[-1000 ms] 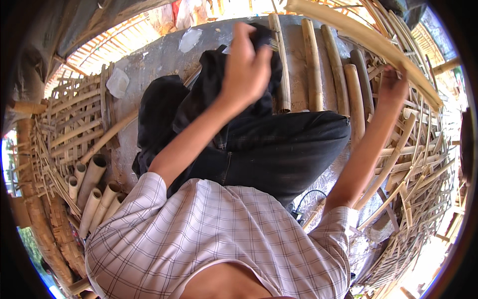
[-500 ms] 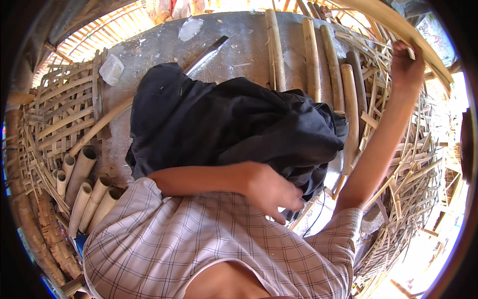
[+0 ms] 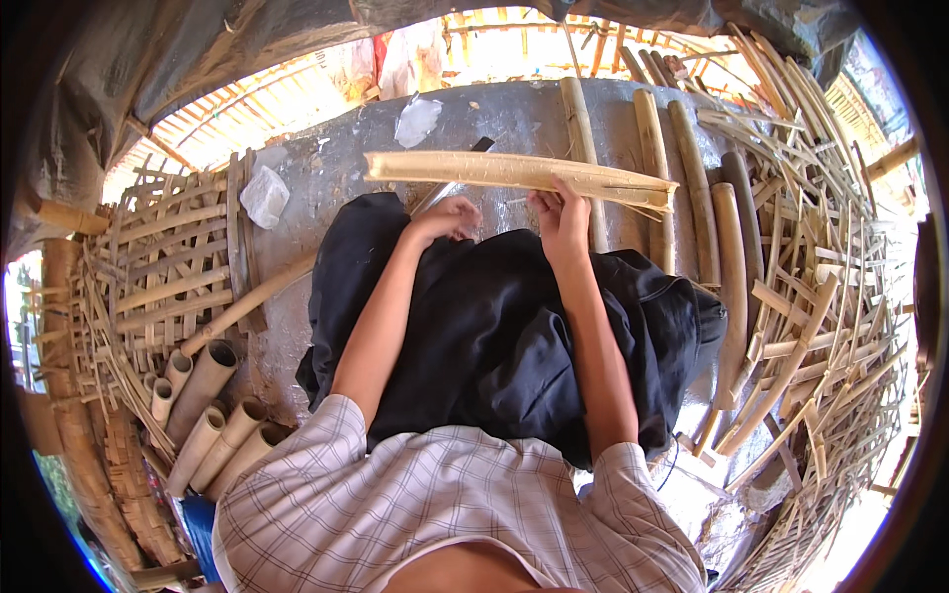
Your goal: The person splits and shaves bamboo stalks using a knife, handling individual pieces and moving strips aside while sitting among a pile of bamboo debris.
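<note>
A pale split length of bamboo point(image 3: 445, 170) lies crosswise in front of me, its hollow side partly showing. My right hand point(image 3: 563, 215) pinches its near edge, right of the middle. Below the strip's left half is my left hand point(image 3: 447, 221), fingers loosely curled and apart, with nothing visible in them. Just beyond that hand a long metal blade with a dark end point(image 3: 481, 145) rests on the grey surface, partly covered by the bamboo. Black cloth point(image 3: 474, 326) covers my lap beneath both forearms.
Several bamboo poles point(image 3: 697, 188) lie side by side at the right, next to a heap of split strips point(image 3: 830, 336). Cut bamboo tubes point(image 3: 213, 385) stand at the left near a woven bamboo panel point(image 3: 168, 252). A crumpled clear plastic piece point(image 3: 265, 197) sits at the far left.
My right hand has brought the split bamboo from the far right to in front of me. The left hand has gone from near my waist forward, beside the blade.
</note>
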Action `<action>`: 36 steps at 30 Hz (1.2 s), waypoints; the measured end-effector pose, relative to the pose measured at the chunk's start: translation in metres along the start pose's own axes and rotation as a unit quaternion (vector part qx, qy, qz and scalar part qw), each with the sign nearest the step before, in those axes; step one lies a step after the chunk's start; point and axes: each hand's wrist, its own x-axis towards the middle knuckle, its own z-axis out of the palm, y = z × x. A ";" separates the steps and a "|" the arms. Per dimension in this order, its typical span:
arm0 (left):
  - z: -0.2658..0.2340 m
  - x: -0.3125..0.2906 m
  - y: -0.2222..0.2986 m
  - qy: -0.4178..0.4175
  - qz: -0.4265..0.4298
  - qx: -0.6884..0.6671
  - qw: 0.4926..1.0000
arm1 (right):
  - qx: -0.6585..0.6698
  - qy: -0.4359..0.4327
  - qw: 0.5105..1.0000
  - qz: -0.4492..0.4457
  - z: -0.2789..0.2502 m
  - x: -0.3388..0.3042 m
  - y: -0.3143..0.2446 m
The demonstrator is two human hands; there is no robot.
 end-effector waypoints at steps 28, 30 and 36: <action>-0.008 0.002 0.054 -0.009 0.371 -0.562 0.739 | -0.043 -0.131 0.976 0.167 0.016 0.002 0.039; -0.009 -0.001 0.056 -0.014 0.396 -0.619 0.678 | -0.085 -0.149 0.969 0.176 0.017 -0.002 0.043; -0.046 0.009 0.004 -0.037 0.334 -0.807 0.487 | -0.243 -0.239 0.928 0.149 0.024 -0.006 0.040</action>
